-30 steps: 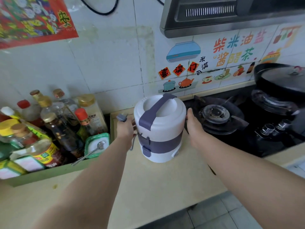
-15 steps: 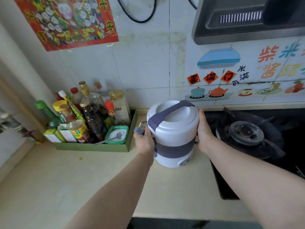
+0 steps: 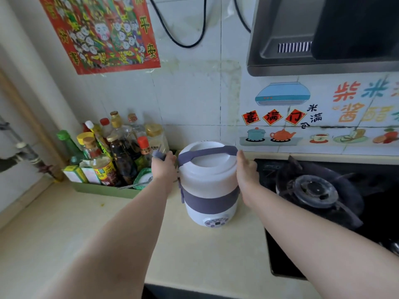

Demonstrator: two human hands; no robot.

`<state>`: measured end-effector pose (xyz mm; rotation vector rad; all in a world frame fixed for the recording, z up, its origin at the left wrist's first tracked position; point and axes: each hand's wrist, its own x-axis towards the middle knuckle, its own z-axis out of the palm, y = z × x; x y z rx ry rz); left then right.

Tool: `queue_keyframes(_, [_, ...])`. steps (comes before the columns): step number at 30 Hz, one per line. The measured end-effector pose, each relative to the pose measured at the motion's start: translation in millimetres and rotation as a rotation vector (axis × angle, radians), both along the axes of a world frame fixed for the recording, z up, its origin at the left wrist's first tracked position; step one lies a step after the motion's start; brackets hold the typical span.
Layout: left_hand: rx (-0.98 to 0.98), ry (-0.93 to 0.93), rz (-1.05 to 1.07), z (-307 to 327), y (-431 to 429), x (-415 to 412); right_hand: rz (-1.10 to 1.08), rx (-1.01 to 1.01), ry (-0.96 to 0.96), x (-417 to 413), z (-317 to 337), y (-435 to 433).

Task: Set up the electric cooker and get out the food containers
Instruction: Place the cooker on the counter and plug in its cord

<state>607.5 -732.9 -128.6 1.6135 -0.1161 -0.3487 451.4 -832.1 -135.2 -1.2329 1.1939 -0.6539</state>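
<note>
Both hands hold the electric cooker by its sides. The left hand presses against the left wall, and its fingers are closed on the power plug, whose prongs project above the hand. The right hand cups the right wall. Its thumb lies at the upper rim and its fingers pass round the far side, out of sight.

Position: the cooker is at the countertop, between the green tray and the gas hob. Whether its base rests fully on the surface cannot be told.

Surroundings:
- Left: the tray sits just beside the left hand. It carries a tight group of bottles, and a spoon lies at its near right corner.
- Right: the hob edge is just beside the right hand, with one burner near it.
- Rear: the tiled wall stands close behind the cooker.
- Above: the range hood overhangs the hob. A poster and a looped black cable hang on the wall, well clear of the cooker.

Orientation: the long axis is upright, with the lid on top. The carry handle lies flat across the lid and runs left to right from hand to hand. The control panel is low on the body and faces the person.
</note>
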Motion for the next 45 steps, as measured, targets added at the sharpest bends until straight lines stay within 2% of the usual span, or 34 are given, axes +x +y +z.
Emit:
queue_keyframes(5, [-0.086,-0.185,-0.114,53.6,2.4,4.4,0.065,-0.210,0.072,12.9,35.6,-10.9])
queue_keyframes(10, [-0.083,-0.389,-0.138,116.6,-10.9,18.5,0.296,-0.411,0.232,30.8,61.3,-14.2])
queue_keyframes(14, [-0.184,-0.368,-0.109,157.5,-28.4,41.9,0.316,-0.470,0.262,51.5,79.0,-19.9])
queue_keyframes(16, [-0.185,-0.368,-0.169,171.6,-37.7,53.1,0.305,-0.484,0.249,61.2,92.5,-26.4])
queue_keyframes(19, [-0.169,-0.374,-0.332,188.7,-50.2,70.7,0.285,-0.503,0.173,83.1,121.7,-42.0])
queue_keyframes(22, [-0.178,-0.397,-0.404,201.2,-56.9,86.2,0.262,-0.517,0.088,107.7,152.1,-53.4])
queue_keyframes(25, [-0.177,-0.499,-0.363,217.3,-61.6,103.6,0.242,-0.523,0.012,132.7,177.7,-56.9])
queue_keyframes(30, [-0.411,-0.463,-0.361,264.6,-72.5,124.6,0.169,-0.543,-0.153,168.7,227.6,-65.7])
queue_keyframes(33, [-0.474,-0.496,-0.375,292.5,-80.1,133.9,0.128,-0.520,-0.289,186.8,269.0,-72.3])
queue_keyframes(38, [-0.420,-0.562,-0.299,311.9,-84.1,146.6,0.168,-0.343,-0.450,208.4,323.4,-82.7])
queue_keyframes(45, [-0.419,-0.539,-0.205,324.0,-87.6,170.8,0.174,-0.192,-0.631,237.5,338.3,-87.3])
